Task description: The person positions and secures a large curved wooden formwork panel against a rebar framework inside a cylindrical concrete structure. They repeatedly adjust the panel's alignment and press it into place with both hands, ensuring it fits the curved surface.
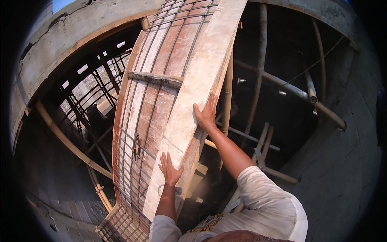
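A long, pale wooden board (201, 60) runs along the right side of a sloping formwork, over steel bars. My left hand (170, 169) lies flat on the board's lower part, fingers spread and thumb toward its right edge. Farther up, my right hand (207, 115) grips that same edge, with its thumb on the upper face and its fingers along the side, partly hidden. A dark hand tool, like pincers (137, 147), rests on the rebar grid (131, 161) to the left of my left hand.
A short wooden crosspiece (155, 79) spans the formwork. Bamboo poles (262, 60) and props stand in the dark drop to the right, and more bamboo (68, 139) crosses the opening at left. A concrete beam (60, 48) curves along the far left.
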### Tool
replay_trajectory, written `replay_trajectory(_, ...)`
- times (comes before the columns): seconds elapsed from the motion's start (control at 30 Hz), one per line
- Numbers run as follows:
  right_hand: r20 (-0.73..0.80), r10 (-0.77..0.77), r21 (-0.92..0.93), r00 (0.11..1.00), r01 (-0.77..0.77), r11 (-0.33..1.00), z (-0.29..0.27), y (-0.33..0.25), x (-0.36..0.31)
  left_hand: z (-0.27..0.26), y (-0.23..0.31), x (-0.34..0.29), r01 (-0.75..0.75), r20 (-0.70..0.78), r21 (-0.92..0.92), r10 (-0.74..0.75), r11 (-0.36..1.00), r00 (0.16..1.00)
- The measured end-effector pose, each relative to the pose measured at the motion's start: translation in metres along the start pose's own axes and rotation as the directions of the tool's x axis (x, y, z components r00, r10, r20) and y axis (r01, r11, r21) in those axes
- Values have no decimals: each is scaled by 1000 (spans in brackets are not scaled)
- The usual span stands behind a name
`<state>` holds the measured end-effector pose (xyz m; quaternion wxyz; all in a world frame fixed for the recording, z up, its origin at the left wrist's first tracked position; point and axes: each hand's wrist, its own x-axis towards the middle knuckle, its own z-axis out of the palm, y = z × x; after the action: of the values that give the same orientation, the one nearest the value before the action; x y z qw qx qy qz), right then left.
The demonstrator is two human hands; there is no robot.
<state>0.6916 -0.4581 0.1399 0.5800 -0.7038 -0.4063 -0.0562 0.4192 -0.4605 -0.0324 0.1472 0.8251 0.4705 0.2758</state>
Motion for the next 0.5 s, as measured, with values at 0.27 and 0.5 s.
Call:
replay_trajectory(0.27, 15, 17, -2, 1000, -17, 1000, 1, -1, 0, 1, 1, 0, 35, 4, 11, -35, 999, 999)
replay_trajectory(0.5, -10, -15, 4, 1000, 15, 1000, 3, 6, 0, 1, 4, 0, 53, 16, 9, -53, 999, 998)
